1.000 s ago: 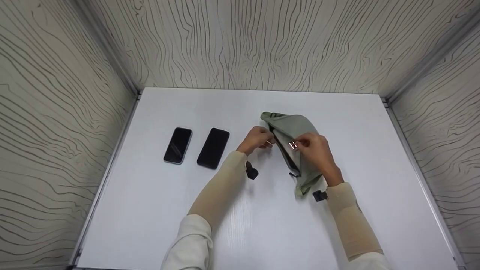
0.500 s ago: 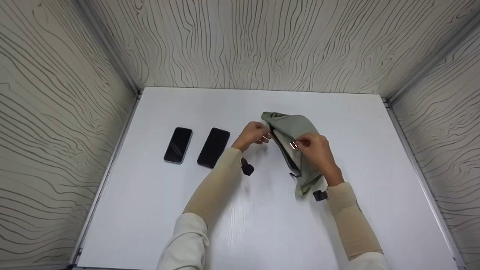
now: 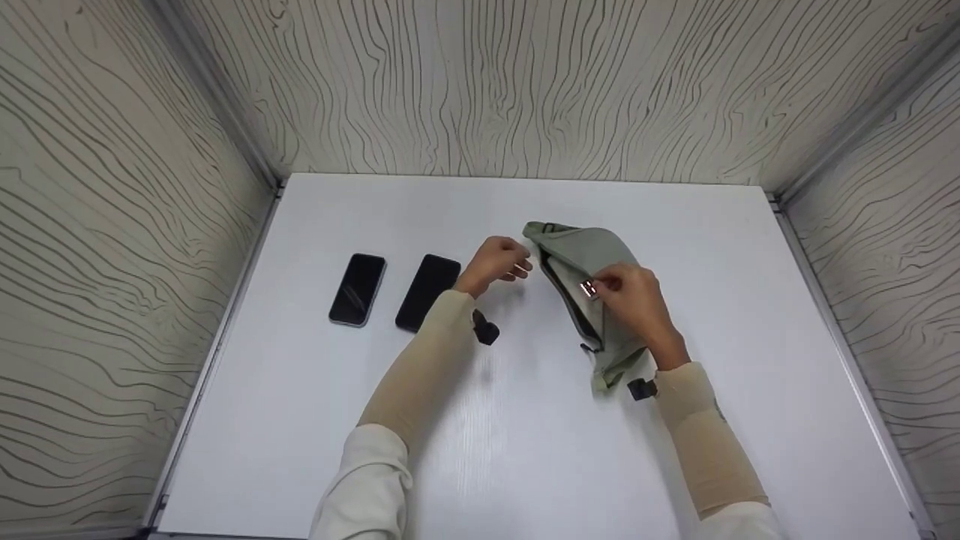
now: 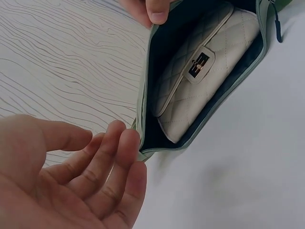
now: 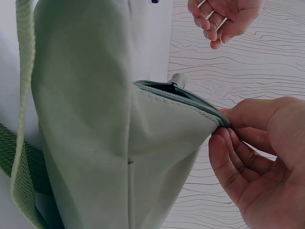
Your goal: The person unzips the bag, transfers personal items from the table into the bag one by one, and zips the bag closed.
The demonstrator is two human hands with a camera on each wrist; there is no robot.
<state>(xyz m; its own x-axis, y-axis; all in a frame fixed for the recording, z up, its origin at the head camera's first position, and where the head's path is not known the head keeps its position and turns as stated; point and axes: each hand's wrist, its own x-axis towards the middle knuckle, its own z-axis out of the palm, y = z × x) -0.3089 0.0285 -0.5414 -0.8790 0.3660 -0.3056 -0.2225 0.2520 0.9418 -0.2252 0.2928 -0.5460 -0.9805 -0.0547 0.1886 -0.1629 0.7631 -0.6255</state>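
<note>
A light green sling bag [image 3: 600,251] lies on the table with its zip gaping. Inside it, in the left wrist view, sits a cream quilted purse [image 4: 209,90] with a metal turn-lock clasp [image 4: 199,65]. My right hand [image 3: 632,298] pinches the zipped edge of the bag's opening between thumb and fingers, as the right wrist view shows on the bag [image 5: 167,129]. My left hand [image 3: 491,264] is held beside the bag's far end, fingers loosely bent and holding nothing. In the left wrist view its fingertips [image 4: 128,143] appear close to the opening's corner.
Two dark-screened smartphones lie left of the bag: one phone [image 3: 358,290] farther left, the other phone [image 3: 424,289] partly behind the left forearm. A green strap [image 5: 26,95] hangs at the bag's side. Wood-patterned panels [image 3: 480,90] stand around the white table [image 3: 525,450].
My left hand has drawn away from the bag's opening, moving left and slightly toward the back. The right hand keeps its grip on the bag's edge; bag and phones look unmoved.
</note>
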